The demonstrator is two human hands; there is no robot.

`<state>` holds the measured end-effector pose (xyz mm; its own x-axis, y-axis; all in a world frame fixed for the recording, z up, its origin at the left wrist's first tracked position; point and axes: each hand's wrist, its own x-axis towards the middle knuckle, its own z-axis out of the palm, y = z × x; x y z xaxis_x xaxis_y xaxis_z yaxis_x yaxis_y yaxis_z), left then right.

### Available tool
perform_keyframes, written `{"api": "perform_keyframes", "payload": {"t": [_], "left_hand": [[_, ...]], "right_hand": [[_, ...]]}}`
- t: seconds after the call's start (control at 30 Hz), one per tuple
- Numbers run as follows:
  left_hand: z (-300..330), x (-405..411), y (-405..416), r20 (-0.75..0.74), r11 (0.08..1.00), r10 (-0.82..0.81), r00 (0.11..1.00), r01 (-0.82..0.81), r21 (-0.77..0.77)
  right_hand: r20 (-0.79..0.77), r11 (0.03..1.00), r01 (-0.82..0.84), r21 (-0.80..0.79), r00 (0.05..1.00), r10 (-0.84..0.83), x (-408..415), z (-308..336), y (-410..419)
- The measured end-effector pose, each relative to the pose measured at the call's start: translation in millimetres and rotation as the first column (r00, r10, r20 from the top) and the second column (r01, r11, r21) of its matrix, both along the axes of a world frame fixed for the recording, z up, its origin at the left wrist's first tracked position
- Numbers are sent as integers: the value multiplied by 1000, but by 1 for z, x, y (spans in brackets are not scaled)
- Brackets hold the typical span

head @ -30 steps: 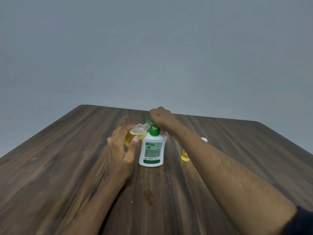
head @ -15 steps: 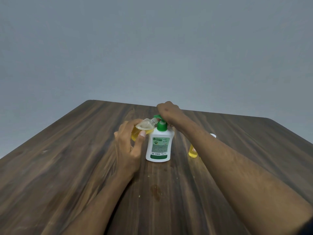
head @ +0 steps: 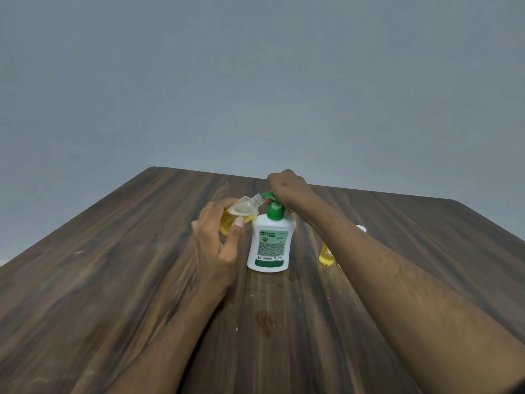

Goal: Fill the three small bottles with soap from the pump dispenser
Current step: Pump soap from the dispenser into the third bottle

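A white pump dispenser (head: 269, 245) with a green pump head stands upright at the middle of the wooden table (head: 113, 280). My right hand (head: 287, 189) rests fisted on the pump head. My left hand (head: 218, 245) holds a small clear bottle (head: 241, 211), tilted, partly filled with yellow soap, its open neck right at the green spout. A second small bottle (head: 325, 255) with yellow soap stands to the right, mostly hidden behind my right forearm. A white cap (head: 361, 228) peeks out beyond the arm; what it belongs to is hidden.
A small wet stain (head: 264, 321) marks the table in front of the dispenser. The table's far edge and rounded corners lie just beyond my hands, against a plain grey wall.
The view has shifted, so everything sits slightly differently in frame. The pump head appears a little higher than a second ago. Both hands keep their holds.
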<state>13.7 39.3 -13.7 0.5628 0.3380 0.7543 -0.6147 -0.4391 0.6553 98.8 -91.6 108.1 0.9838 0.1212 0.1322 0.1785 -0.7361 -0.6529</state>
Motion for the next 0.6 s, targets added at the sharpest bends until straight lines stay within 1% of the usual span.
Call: {"api": "perform_keyframes", "payload": {"t": [0.33, 0.5, 0.6], "left_hand": [[3, -2, -3, 40, 999, -7, 999, 5, 46], [2, -3, -3, 40, 999, -15, 999, 13, 50], [3, -3, -4, 37, 999, -7, 999, 5, 50]], "right_hand": [[16, 997, 25, -72, 1000, -24, -5, 0, 1], [21, 998, 28, -62, 999, -26, -10, 1, -2], [19, 1000, 16, -8, 1000, -16, -13, 5, -2]]}}
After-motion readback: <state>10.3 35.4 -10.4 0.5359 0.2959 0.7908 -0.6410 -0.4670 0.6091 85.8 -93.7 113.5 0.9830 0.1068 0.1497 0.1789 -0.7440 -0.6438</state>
